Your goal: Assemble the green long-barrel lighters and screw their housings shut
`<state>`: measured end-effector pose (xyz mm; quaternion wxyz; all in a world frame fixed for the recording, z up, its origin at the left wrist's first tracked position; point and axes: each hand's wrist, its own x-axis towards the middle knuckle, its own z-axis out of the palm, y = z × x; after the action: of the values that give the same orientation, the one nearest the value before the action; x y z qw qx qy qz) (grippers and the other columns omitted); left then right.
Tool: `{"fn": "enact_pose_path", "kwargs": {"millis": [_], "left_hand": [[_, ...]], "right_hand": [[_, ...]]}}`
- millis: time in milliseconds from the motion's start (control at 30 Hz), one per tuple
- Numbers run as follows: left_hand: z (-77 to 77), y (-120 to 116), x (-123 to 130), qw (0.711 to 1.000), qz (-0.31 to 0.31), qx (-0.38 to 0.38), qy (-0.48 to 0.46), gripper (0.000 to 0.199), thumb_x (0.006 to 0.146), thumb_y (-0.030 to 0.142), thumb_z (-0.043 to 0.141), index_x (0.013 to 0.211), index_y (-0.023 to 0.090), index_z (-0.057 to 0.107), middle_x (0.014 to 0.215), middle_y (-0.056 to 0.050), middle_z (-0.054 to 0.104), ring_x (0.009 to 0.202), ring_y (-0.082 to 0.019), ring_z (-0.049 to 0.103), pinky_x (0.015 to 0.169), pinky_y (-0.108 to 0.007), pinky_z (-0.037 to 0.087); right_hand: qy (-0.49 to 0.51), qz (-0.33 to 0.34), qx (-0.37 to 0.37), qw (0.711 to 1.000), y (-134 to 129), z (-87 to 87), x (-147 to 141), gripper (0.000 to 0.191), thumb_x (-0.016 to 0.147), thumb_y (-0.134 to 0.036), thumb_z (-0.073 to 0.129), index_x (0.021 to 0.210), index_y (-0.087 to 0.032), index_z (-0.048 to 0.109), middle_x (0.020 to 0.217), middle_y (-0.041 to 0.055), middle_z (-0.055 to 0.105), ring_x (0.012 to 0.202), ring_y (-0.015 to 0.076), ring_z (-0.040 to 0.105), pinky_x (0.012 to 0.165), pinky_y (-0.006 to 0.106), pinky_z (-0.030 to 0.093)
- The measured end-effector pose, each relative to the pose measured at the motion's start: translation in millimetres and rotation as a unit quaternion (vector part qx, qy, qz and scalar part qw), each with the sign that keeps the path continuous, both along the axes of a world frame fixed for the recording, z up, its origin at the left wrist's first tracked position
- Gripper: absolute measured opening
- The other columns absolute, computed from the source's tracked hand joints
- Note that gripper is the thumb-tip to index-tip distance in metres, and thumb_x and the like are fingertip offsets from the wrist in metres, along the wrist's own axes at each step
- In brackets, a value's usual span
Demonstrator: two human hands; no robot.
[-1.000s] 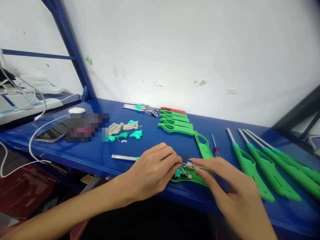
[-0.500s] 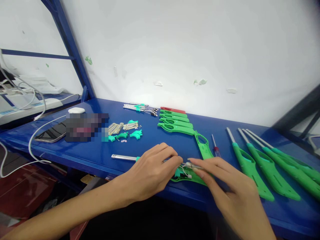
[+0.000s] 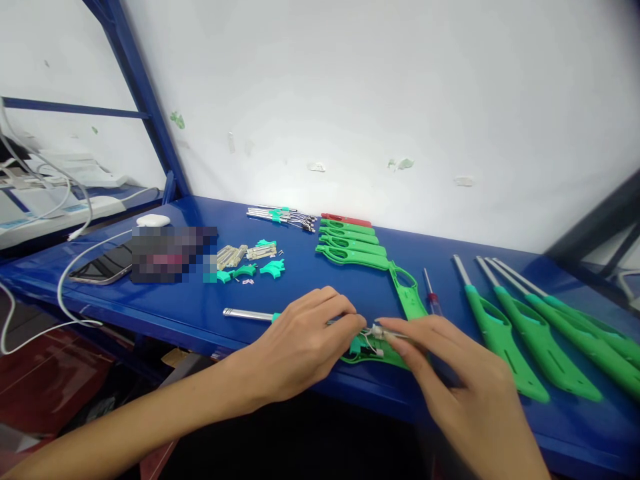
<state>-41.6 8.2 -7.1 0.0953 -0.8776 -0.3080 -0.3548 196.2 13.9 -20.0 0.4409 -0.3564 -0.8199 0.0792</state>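
Observation:
A gas lighter lies in front of me near the table's front edge, its green casing half (image 3: 395,360) open and its metal tube (image 3: 250,314) pointing left. My left hand (image 3: 313,337) is closed over the middle of this lighter, thumb and fingertips pressed together and hiding the parts beneath. My right hand (image 3: 457,377) pinches a small translucent gas tank (image 3: 379,331) by its whitish fitting end, just above the casing. Fingers cover most of the tank. White wires and a black part (image 3: 370,351) show inside the casing between the hands.
Several finished green lighters (image 3: 510,347) lie at the right, beside a screwdriver (image 3: 433,293). Behind my hands are green casing halves (image 3: 350,257), metal tubes with wires (image 3: 280,215), clear tanks (image 3: 233,257) and teal triggers (image 3: 273,268). A phone (image 3: 105,261) and white cable lie left.
My right hand has shifted very slightly with the gas tank still pinched in it. The left hand keeps its place over the lighter.

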Motion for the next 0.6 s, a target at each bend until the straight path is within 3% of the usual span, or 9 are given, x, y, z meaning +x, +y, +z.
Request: {"fn": "enact_pose_path", "kwargs": {"millis": [233,400,600], "left_hand": [[0.2,-6,-7,0.998,0.040,-0.045,-0.010,0.025,0.110,0.014,0.052,0.130,0.010,0.067,0.109,-0.011,0.072,0.097,-0.025,0.064,0.087,-0.042,0.052],[1.5,-15,-11,0.991,0.064,-0.116,0.017,0.021,0.109,0.022,0.058,0.123,0.014,0.071,0.112,-0.010,0.070,0.098,-0.026,0.063,0.090,-0.046,0.052],[0.8,-15,-10,0.993,0.056,-0.105,0.014,0.019,0.109,0.020,0.058,0.120,0.013,0.071,0.111,-0.009,0.069,0.096,-0.025,0.062,0.089,-0.045,0.050]], "right_hand": [[-0.027,-0.060,0.024,0.998,0,-1.1,-1,0.017,0.109,-0.030,0.060,0.119,-0.032,0.074,0.107,-0.0015,0.079,0.097,0.0171,0.075,0.086,0.029,0.056],[-0.032,-0.068,-0.001,0.997,0,-1.5,-2,0.016,0.110,-0.032,0.058,0.114,-0.031,0.073,0.106,0.0012,0.079,0.094,0.0207,0.075,0.080,0.033,0.056],[-0.053,-0.064,-0.002,0.997,1,-4.7,-1,0.013,0.110,-0.031,0.057,0.111,-0.030,0.070,0.106,0.0010,0.076,0.099,0.0212,0.070,0.088,0.036,0.053]]}}
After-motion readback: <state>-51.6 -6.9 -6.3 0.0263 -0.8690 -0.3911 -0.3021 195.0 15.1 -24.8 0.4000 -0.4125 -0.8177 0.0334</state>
